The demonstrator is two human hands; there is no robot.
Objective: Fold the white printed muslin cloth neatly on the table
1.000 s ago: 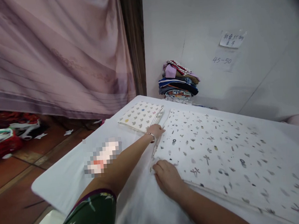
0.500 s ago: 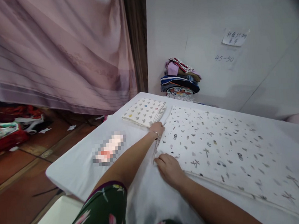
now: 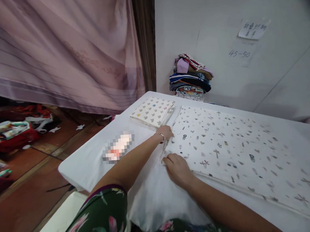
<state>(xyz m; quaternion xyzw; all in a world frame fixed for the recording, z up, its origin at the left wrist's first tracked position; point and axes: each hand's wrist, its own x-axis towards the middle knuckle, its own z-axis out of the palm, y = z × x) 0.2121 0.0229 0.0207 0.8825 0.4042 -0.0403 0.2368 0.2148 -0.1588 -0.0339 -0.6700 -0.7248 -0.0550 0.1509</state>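
Observation:
A white cloth with small grey and brown plant prints (image 3: 226,150) lies spread flat in layers, its short left edge towards my hands. My left hand (image 3: 165,132) is closed at the middle of that edge, a bracelet on the wrist. Nearer to me, my right hand (image 3: 178,169) grips the cloth's near left corner, fingers curled over it; the fingertips are partly hidden. Just beyond my left hand sits a folded cream cloth with grey motifs (image 3: 153,110). A blurred-out flat object (image 3: 119,146) rests left of my left forearm.
Everything lies on a white-covered table (image 3: 81,170) with a rounded left corner. Behind it a stack of folded fabrics (image 3: 190,74) stands against the wall. A pink curtain (image 3: 87,53) hangs at the left, above a tiled floor with a red container (image 3: 15,138) of mixed items.
The view has shifted slightly, so the table appears a little further right and higher. Both hands stay at the printed cloth's left edge, with hardly any movement against it.

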